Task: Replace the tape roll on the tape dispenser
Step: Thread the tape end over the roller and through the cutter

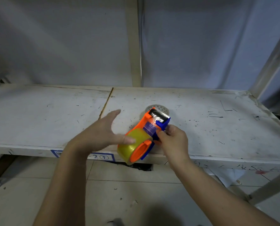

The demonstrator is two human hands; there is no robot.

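Observation:
An orange and blue tape dispenser [148, 126] is held above the front part of the white shelf [209, 121], its toothed metal blade pointing away from me. A yellowish clear tape roll [132, 146] sits on its orange hub at the near end, with a strip of tape running up toward the blade. My right hand [172, 139] grips the blue handle side of the dispenser. My left hand [103, 132] is open with fingers spread, its thumb tip touching the tape roll's left side.
A used clear tape core [162, 108] lies flat on the shelf just behind the dispenser's blade. A blue-bordered label [103, 156] is stuck on the shelf's front edge. A vertical post [133, 41] stands behind, a metal frame leg [273, 59] at the right. Tiled floor below.

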